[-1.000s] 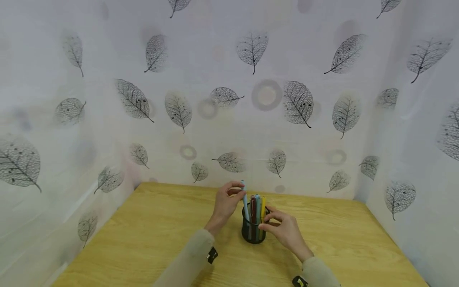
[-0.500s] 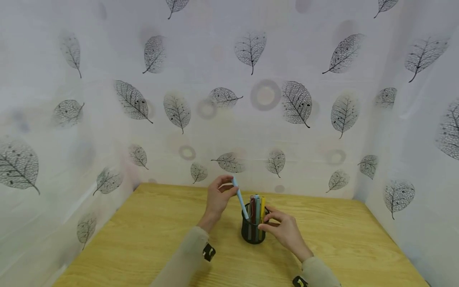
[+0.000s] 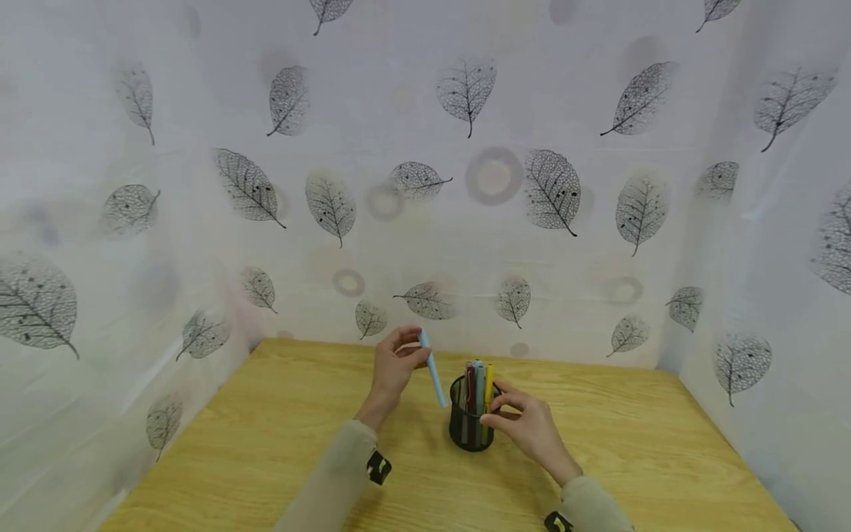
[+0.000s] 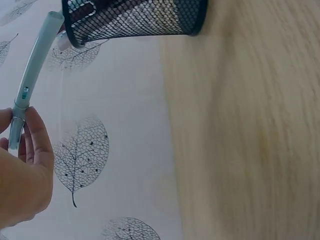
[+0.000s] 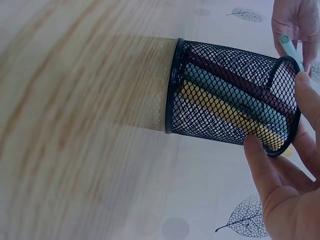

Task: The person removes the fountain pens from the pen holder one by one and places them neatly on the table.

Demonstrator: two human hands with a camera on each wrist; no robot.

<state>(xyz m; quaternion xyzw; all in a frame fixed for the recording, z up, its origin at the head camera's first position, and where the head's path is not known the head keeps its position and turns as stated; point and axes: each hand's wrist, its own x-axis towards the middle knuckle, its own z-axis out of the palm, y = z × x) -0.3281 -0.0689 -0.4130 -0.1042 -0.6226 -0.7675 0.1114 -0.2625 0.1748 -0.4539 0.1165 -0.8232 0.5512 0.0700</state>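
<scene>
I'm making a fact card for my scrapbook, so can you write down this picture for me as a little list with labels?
Left hand: pinches a light blue pen outside the black mesh cup
Right hand: holds the cup near its rim
Cup: upright on a wood-grain table
Pens inside: include a dark red pen and a yellow pen
Background: pale sheet with leaf prints

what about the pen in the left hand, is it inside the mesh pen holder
No, the left hand holds the light blue pen beside the mesh pen holder, a gap showing between them.
</scene>
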